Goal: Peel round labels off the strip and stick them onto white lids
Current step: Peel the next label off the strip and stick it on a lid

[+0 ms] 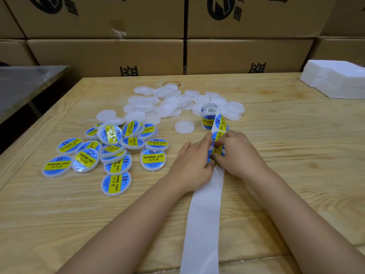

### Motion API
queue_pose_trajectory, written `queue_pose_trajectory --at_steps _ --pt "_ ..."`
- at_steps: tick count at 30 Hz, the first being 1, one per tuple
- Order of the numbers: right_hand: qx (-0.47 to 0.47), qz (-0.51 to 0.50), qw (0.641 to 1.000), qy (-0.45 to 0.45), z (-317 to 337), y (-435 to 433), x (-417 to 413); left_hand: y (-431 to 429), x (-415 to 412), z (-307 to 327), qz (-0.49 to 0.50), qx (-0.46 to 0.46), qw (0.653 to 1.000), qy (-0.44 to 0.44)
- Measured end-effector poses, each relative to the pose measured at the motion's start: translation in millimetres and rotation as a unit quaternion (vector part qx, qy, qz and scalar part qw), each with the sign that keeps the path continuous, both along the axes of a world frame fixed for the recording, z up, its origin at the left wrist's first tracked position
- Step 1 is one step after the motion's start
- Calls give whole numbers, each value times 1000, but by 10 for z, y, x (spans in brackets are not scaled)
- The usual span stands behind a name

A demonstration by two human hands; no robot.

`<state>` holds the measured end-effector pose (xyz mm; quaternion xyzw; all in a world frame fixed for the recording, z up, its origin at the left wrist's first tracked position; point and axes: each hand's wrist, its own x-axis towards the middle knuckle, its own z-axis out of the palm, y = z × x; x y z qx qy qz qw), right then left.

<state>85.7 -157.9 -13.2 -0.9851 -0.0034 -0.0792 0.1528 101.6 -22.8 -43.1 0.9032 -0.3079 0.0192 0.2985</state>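
Note:
A white backing strip (pixel 203 214) runs from the table's front edge up to a small label roll (pixel 208 115). Blue-and-yellow round labels (pixel 221 123) sit on the strip's far part. My left hand (pixel 192 165) holds the strip from the left, fingers on its edge. My right hand (pixel 237 153) pinches a round label (pixel 217 144) on the strip, fingertips curled at it. One plain white lid (pixel 184 126) lies just left of the roll. A heap of plain white lids (pixel 173 101) lies behind it. Labelled lids (pixel 110 153) are piled at the left.
The wooden table (pixel 296 155) has bare surface at the right and front. White foam blocks (pixel 335 80) stand at the back right corner. Stacked cardboard boxes (pixel 237 52) form a wall behind the table. A grey metal surface (pixel 25 84) lies at the left.

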Motion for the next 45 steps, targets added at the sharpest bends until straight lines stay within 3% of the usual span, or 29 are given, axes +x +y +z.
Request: queue_pose_trajectory --at_steps 4,12,22,29,35,38,42,43,45 --pt "9 3 1000 28 30 -21 10 -1 12 -12 10 8 1000 -7" --pt "50 -53 997 -2 50 -13 -4 -10 29 -23 27 19 999 -21" --pt "22 -39 999 22 120 38 -44 -13 25 -2 26 6 999 -22" --pt "179 -15 979 101 290 -146 -76 7 34 8 16 -7 1000 -20" --pt "433 -30 897 83 372 -319 -57 14 26 40 8 -4 1000 -21" --pt "628 -32 777 32 282 -212 5 13 40 46 4 7 1000 -29" --pt "773 -20 634 9 108 99 89 -5 38 32 6 -5 1000 -30" --pt "782 -18 623 5 84 153 115 -6 37 31 8 -12 999 -30" --pt "771 -34 636 -18 51 216 160 -21 43 22 13 -19 999 -25"
